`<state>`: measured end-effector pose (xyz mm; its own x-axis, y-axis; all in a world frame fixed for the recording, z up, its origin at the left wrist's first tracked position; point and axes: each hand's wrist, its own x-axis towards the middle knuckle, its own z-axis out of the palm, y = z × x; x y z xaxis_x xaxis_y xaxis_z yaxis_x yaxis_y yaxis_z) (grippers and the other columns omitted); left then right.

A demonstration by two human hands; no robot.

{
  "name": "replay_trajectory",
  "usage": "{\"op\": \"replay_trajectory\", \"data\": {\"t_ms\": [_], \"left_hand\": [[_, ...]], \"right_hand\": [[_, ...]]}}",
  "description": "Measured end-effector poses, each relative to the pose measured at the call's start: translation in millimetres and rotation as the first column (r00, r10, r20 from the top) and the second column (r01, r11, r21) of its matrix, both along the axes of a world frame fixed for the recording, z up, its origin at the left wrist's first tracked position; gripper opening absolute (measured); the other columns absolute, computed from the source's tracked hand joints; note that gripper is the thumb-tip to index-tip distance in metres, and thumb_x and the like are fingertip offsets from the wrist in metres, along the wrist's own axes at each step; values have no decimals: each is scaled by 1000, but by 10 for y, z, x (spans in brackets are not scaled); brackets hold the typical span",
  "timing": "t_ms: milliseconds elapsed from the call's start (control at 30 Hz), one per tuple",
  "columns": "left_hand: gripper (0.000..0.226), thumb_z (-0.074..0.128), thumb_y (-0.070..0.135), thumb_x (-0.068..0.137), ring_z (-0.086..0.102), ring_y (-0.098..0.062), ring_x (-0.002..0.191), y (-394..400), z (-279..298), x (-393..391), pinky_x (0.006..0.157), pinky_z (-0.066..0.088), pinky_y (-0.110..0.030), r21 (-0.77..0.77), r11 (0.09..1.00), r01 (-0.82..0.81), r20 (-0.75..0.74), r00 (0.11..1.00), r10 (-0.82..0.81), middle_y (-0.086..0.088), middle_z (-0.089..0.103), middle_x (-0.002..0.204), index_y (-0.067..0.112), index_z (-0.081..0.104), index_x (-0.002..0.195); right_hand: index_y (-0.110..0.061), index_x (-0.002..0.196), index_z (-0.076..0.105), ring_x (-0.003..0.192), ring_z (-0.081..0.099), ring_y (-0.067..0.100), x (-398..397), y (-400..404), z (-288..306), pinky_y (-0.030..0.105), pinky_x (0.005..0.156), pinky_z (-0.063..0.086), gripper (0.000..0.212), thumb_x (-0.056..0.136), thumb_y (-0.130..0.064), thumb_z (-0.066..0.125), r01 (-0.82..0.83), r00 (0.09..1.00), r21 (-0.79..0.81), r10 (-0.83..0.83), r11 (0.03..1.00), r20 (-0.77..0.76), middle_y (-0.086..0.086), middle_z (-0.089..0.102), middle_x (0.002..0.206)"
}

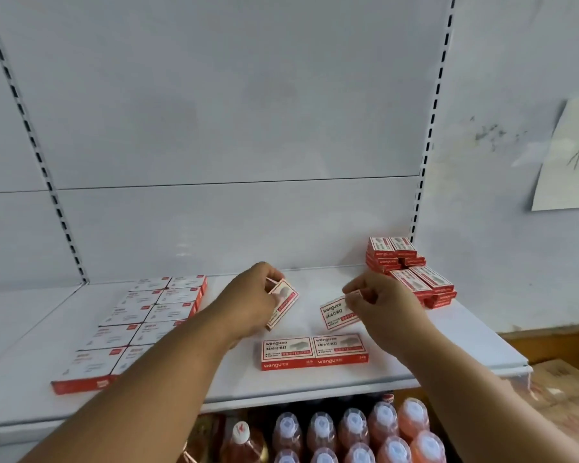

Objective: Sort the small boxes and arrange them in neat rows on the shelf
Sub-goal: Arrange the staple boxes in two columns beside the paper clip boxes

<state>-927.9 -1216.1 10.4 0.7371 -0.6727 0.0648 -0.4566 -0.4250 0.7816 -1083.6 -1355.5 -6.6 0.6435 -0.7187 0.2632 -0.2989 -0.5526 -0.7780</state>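
While held, small boxes [283, 304], red-edged, white-faced

Staple boxes [315, 352]: printed cardboard, red-and-white, slight sheen.
Shelf [315, 392]: white painted metal, smooth, faintly glossy.
Back panel [214, 111]: matt white, scuffed.
Bottles [351, 429]: clear plastic, glossy.
Sheet [569, 155] on wall: probably paper, matt.

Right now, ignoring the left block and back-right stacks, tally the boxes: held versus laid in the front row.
Tilted box in left hand: 1
Label-up box in right hand: 1
Front-row boxes: 2
Total: 4
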Motion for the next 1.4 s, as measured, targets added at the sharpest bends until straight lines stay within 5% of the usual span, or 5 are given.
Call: {"op": "replay_trajectory", "data": {"t_ms": [300,600,833,1067,1400], "left_hand": [[24,55,15,95,67,-8,92,-52,-223,-10,89,56,-35,135,989,66,48,996,-73,13,71,101,30,73,98],[22,52,25,99,62,-6,95,54,-260,-86,82,54,-27,193,977,88,193,973,-126,13,66,111,32,71,108],[70,45,67,89,14,-10,147,308,-265,-280,120,18,-34,379,907,183,370,869,-330,16,18,159,38,25,150],[76,49,55,95,11,-8,146,294,-336,-314,119,12,-25,435,858,273,338,834,-436,11,16,160,27,15,155],[72,43,53,98,13,-13,145,261,-374,-364,121,17,-32,477,843,250,395,796,-459,5,18,159,20,14,155]], "right_hand": [[-27,101,70,87,61,10,192,-104,-106,25,75,51,19,97,-28,52,-152,928,-230,59,961,-368,-7,66,101],[-27,106,73,87,59,8,150,-104,-99,21,73,41,22,96,-31,54,-238,910,-296,106,925,-400,-8,66,107],[-42,132,53,137,29,10,-25,-73,-47,31,110,26,53,84,-63,58,-446,827,-333,241,831,-507,-20,35,150],[-40,114,62,113,56,0,-72,-94,-151,23,98,48,50,69,-46,83,-482,841,-161,404,861,-360,-26,53,132],[-35,105,62,109,56,-3,-67,-83,-166,18,93,48,43,69,-39,86,-489,843,-134,427,862,-328,-27,55,126]]}}
